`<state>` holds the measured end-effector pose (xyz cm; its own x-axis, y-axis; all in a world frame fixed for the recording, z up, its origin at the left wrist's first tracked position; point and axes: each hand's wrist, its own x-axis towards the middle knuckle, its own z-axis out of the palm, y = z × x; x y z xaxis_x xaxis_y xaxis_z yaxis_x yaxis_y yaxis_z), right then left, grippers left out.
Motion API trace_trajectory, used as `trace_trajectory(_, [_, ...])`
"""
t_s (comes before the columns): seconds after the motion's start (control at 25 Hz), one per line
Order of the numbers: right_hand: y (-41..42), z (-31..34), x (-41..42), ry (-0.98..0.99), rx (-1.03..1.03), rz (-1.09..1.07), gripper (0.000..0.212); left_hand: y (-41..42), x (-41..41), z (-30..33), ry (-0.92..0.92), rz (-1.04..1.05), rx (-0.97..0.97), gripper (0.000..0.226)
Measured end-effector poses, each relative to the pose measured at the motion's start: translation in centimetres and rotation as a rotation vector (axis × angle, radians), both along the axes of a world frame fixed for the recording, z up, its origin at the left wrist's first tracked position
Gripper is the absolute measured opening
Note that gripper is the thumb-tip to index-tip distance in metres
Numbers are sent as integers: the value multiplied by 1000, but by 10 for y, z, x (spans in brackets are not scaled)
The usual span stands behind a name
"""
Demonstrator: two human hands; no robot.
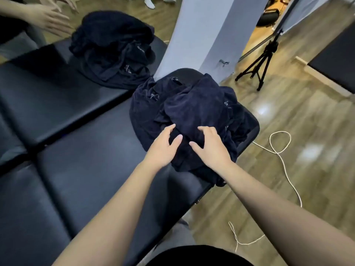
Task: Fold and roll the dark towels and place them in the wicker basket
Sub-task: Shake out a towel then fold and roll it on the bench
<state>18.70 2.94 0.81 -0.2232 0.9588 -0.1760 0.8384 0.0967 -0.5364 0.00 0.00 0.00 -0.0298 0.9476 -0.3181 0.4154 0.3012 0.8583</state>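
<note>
A heap of crumpled dark navy towels lies at the right end of a black padded bench, partly hanging over its edge. Both my hands reach onto the near side of that heap. My left hand has its fingers spread and rests on the cloth. My right hand lies beside it, fingers spread and slightly bent over the fabric, gripping nothing. A second heap of dark towels sits farther back on the bench. No wicker basket is in view.
Another person's hands hover at the top left near the far heap. A white pillar stands behind the bench. On the wooden floor at right are a black tripod and a loose white cord.
</note>
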Motion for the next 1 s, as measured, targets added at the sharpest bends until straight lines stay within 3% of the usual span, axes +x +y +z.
trace_trajectory(0.16, [28, -16, 1, 172, -108, -362, 72, 47, 6, -16, -146, 129, -246, 66])
trace_trajectory(0.28, [50, -29, -1, 409, -251, -644, 87, 75, 12, -21, -298, 324, -373, 71])
trace_trajectory(0.36, [59, -35, -2, 543, -320, -777, 85, 88, 15, -20, -402, 407, -445, 72])
trace_trajectory(0.52, [68, -37, -5, 503, -289, -697, 58, 102, 29, -21, -376, 380, -613, 62])
trace_trajectory(0.64, [71, -29, -10, 492, -255, -536, 51, 103, 40, -15, -473, 405, -710, 59])
trace_trajectory(0.72, [77, -21, -11, 533, -222, -436, 43, 109, 48, -9, -498, 473, -638, 44])
trace_trajectory(0.88, [104, 14, -15, 696, -147, -306, 21, 124, 61, 12, -178, 619, -42, 20])
trace_trajectory(0.96, [121, 33, -22, 814, -135, -264, 17, 129, 61, 30, -167, 628, 185, 4])
trace_trajectory(1.0, [128, 43, -27, 875, -158, -248, 21, 129, 60, 41, -178, 621, 262, 8])
